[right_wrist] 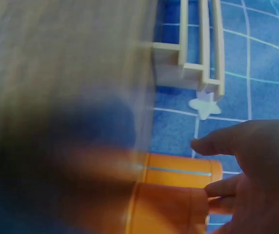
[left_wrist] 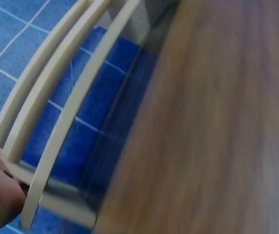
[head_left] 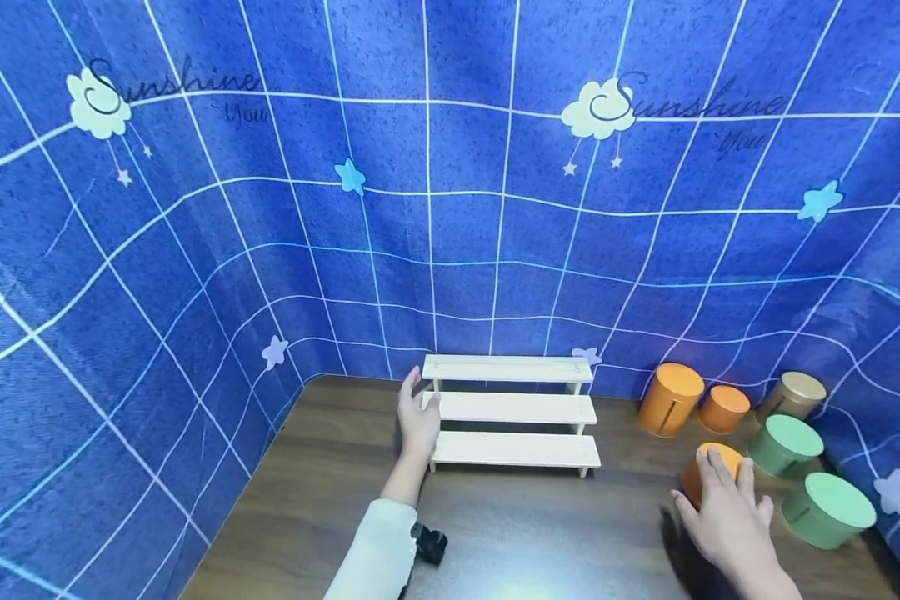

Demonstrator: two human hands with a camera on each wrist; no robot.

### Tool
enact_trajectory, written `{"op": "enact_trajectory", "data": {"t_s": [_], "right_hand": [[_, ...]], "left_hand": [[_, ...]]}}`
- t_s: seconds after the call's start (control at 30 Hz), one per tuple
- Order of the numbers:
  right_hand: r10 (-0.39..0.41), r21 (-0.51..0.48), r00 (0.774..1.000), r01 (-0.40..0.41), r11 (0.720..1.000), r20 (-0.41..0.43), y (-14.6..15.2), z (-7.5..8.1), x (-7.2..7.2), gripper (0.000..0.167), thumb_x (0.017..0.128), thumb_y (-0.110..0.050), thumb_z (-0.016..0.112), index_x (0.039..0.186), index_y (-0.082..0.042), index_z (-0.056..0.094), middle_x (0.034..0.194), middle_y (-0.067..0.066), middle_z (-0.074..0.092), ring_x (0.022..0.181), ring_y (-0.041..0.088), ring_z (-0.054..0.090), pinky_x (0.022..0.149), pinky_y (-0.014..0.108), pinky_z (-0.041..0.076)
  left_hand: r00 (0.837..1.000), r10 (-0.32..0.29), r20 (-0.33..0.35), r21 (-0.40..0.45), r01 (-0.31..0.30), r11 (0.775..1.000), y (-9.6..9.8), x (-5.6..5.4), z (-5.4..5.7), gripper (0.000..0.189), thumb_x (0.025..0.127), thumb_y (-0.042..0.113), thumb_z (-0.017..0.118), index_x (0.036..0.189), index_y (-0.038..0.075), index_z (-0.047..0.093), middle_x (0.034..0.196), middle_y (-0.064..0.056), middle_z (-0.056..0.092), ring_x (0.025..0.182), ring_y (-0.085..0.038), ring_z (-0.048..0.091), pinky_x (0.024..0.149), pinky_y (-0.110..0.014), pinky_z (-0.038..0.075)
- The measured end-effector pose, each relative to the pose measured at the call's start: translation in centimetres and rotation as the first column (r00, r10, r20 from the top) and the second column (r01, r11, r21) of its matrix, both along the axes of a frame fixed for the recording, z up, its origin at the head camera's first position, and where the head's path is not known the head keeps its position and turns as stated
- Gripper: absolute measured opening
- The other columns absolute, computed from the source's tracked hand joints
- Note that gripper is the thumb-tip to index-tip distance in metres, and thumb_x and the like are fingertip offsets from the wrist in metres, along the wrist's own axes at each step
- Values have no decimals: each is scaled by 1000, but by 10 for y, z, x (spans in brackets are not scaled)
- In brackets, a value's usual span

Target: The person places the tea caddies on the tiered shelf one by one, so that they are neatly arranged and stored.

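A white three-step display rack [head_left: 516, 450] stands on the wooden table. My left hand [head_left: 420, 425] is at its left end, touching it, fingers pointing away and thumb by the middle step. The left wrist view shows the thumb [left_wrist: 0, 200] against the ends of the steps [left_wrist: 64, 122]. At the right, my right hand [head_left: 727, 512] is over an orange cylindrical canister [head_left: 692, 482], fingers spread on or just above its lid. In the right wrist view the thumb [right_wrist: 217, 141] stands apart from the nearer orange canister [right_wrist: 166, 209], and the other fingers are at its lid end.
Around the right hand stand a tall orange canister [head_left: 671, 400], a small orange one [head_left: 723, 408], a gold one [head_left: 791, 396] and two green ones [head_left: 783, 444]. A blue gridded curtain [head_left: 465, 225] hangs behind the wooden table [head_left: 330, 475].
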State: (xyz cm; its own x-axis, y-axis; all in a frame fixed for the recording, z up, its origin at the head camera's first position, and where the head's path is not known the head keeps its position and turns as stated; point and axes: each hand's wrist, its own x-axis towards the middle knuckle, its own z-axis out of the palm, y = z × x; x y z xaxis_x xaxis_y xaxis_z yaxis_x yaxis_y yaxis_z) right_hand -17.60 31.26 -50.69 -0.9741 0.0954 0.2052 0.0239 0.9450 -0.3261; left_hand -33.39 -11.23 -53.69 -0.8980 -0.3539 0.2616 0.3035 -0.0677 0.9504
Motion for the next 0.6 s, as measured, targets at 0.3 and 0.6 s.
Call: {"op": "enact_trajectory", "data": {"t_s": [0.3,0.6], "right_hand": [[50,90,961,-27,996,-271,0,2,-6,41,75,0,74,111,17,63,118,38,59,111,62,47,89,74,41],[-13,64,960,32,997,-280,0,7,-10,25,76,2,69,100,7,67,110,27,61,95,58,51,57,74,44]], "left_hand": [[996,90,-20,38,-90,995,15,1,-2,43,94,-13,55,136,-9,53,133,-24,58,135,-37,47,115,-45,35],[992,118,-42,-11,-118,993,19,1,-5,35,97,-9,50,131,-9,59,135,-26,59,134,-37,49,113,-49,36]]}}
